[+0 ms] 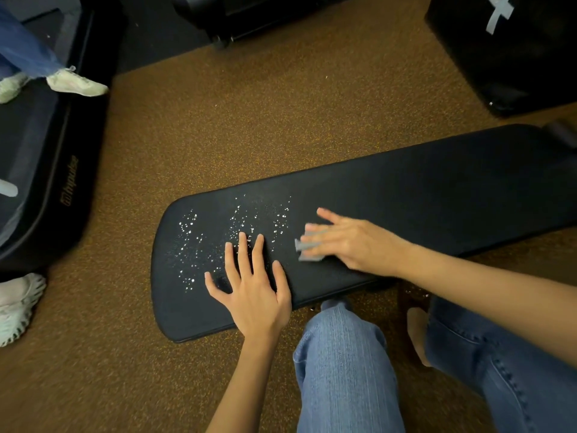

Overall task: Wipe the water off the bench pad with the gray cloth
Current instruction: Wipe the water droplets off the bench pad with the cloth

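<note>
A long black bench pad (437, 185) runs from lower left to upper right. Water droplets (199, 242) glisten over its left end. My left hand (253, 292) lies flat on the pad near its front edge, fingers spread and straight, just right of the droplets. My right hand (346, 242) presses a small gray cloth (307, 246) onto the pad with straight fingers, to the right of the wet patch. Most of the cloth is hidden under the hand, which looks blurred.
My knees in blue jeans (343, 364) are by the pad's front edge. Brown speckled floor (249, 120) surrounds the bench. A black treadmill (53, 182) stands at left with another person's pale shoes (78, 82) on it. Black equipment (512, 57) sits at top right.
</note>
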